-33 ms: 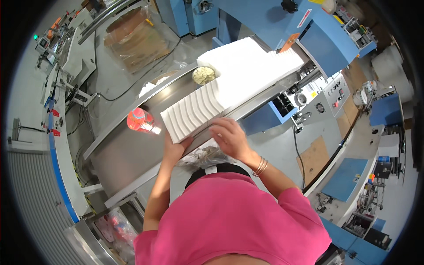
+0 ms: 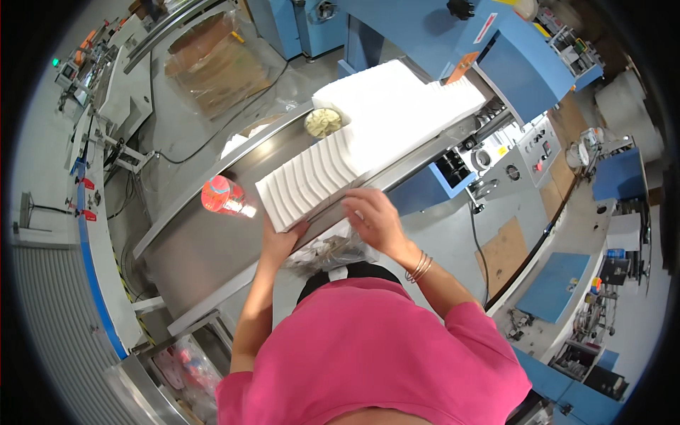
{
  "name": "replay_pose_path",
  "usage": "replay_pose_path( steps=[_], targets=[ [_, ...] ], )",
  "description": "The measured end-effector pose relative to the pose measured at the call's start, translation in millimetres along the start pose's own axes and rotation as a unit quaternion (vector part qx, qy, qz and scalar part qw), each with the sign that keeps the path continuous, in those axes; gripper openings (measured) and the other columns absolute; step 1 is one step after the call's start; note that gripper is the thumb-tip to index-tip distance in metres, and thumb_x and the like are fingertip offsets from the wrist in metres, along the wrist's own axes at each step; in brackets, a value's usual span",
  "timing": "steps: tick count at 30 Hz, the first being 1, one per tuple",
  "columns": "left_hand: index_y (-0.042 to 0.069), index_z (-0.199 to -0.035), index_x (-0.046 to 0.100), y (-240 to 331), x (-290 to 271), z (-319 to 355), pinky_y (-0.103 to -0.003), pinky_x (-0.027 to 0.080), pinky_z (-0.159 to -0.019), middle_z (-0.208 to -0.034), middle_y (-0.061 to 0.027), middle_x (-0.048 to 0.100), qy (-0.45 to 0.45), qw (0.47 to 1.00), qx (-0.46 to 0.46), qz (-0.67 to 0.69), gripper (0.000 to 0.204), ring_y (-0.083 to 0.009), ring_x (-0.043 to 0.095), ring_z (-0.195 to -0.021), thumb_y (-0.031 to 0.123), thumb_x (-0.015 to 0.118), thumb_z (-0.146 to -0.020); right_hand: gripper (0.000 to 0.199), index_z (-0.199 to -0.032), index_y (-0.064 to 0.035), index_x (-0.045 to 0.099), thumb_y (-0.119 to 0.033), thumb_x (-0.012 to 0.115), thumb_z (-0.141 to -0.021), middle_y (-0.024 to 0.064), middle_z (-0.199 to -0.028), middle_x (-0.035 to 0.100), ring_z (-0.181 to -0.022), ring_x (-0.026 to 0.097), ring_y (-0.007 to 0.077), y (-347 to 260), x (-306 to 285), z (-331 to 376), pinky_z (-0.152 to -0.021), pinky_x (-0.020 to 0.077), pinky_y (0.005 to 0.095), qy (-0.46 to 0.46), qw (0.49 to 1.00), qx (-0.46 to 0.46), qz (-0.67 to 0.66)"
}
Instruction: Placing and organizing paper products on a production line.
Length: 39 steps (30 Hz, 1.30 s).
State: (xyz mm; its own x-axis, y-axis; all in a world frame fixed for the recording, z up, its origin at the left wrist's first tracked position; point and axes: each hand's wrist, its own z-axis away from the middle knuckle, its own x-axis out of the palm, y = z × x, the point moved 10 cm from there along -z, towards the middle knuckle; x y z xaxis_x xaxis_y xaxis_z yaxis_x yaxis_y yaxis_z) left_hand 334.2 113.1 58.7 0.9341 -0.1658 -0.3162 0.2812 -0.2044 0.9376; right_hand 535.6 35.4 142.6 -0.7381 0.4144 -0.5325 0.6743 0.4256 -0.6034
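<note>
A long stack of white sheets or pads point(image 2: 308, 183), its near part showing wavy layered edges, lies on a metal conveyor bed point(image 2: 202, 244). My left hand point(image 2: 278, 241) is closed around the stack's near end, the thumb along the side facing me and the other fingers mostly hidden behind the end. Beside that same long side is my right hand point(image 2: 374, 218), its fingers bent and slightly apart with nothing visible in them. Left of the stack stands a clear container with a red top point(image 2: 221, 193). A round container with pale yellow contents point(image 2: 323, 123) touches the far side.
A raised metal rail point(image 2: 190, 202) borders the bed's far side. Beyond the stack stands a blue machine point(image 2: 418, 35), with a control panel point(image 2: 542, 145) to the right. Crumpled clear plastic point(image 2: 329, 251) hangs between me and the bed. Flattened cardboard point(image 2: 212, 71) lies on the floor.
My right hand has shifted slightly to the right along the stack's side. My left hand stays at the near end.
</note>
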Motion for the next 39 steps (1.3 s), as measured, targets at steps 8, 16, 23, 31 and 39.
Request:
replay_pose_path(
  steps=[8, 16, 23, 31, 39],
  targets=[
    [-0.002, -0.137, 0.031, -27, -5, 7, -0.033, 0.035, -0.1, -0.128, -0.0161, 0.048, 0.029, 0.994, -0.105, -0.02, 0.071, -0.0247, 0.046, -0.116, 0.019, 0.066, -0.079, 0.019, -0.103, -0.0012, 0.061, -0.014, 0.06, -0.089, 0.0044, -0.075, 0.06, -0.068, 0.054, 0.0087, 144, -80, -1, -0.062, 0.0462, 0.0229, 0.174, 0.936, 0.303, -0.048],
    [-0.002, -0.138, 0.031, -53, -13, 5, -0.035, 0.032, -0.101, -0.129, -0.0178, 0.046, 0.113, 0.993, -0.036, 0.001, 0.063, -0.0266, 0.044, -0.118, 0.032, 0.053, -0.09, 0.017, -0.097, -0.0075, 0.065, -0.012, 0.064, -0.08, 0.0094, -0.091, 0.067, -0.085, 0.062, 0.0275, 84, -15, -111, -0.074, 0.0502, 0.0356, -0.001, 1.0, 0.007, 0.014],
    [-0.005, -0.137, 0.033, -34, -17, 30, -0.034, 0.037, -0.097, -0.124, -0.0172, 0.051, 0.145, 0.989, -0.038, 0.014, 0.065, -0.0244, 0.048, -0.113, 0.032, 0.055, -0.088, 0.016, -0.086, -0.0081, 0.068, -0.012, 0.054, -0.079, 0.0143, -0.094, 0.063, -0.091, 0.06, 0.031, 105, 139, -144, -0.075, 0.051, 0.0435, -0.191, 0.952, -0.041, 0.237],
    [-0.003, -0.141, 0.026, -32, -8, 35, -0.032, 0.037, -0.096, -0.128, -0.0171, 0.048, 0.118, 0.993, -0.018, -0.004, 0.069, -0.0226, 0.047, -0.113, 0.034, 0.055, -0.09, 0.02, -0.097, -0.0076, 0.064, -0.013, 0.057, -0.079, 0.0165, -0.103, 0.06, -0.098, 0.058, 0.032, 127, 156, -154, -0.074, 0.051, 0.0423, -0.189, 0.949, 0.042, 0.248],
    [-0.003, -0.14, 0.028, -64, -16, 18, -0.033, 0.033, -0.1, -0.13, -0.0184, 0.046, 0.108, 0.993, -0.049, -0.001, 0.066, -0.0253, 0.044, -0.117, 0.033, 0.053, -0.09, 0.013, -0.092, -0.009, 0.061, -0.015, 0.06, -0.081, 0.0095, -0.09, 0.063, -0.082, 0.061, 0.0304, 58, 19, -124, -0.069, 0.05, 0.0378, 0.017, 0.999, -0.022, -0.027]
  ],
)
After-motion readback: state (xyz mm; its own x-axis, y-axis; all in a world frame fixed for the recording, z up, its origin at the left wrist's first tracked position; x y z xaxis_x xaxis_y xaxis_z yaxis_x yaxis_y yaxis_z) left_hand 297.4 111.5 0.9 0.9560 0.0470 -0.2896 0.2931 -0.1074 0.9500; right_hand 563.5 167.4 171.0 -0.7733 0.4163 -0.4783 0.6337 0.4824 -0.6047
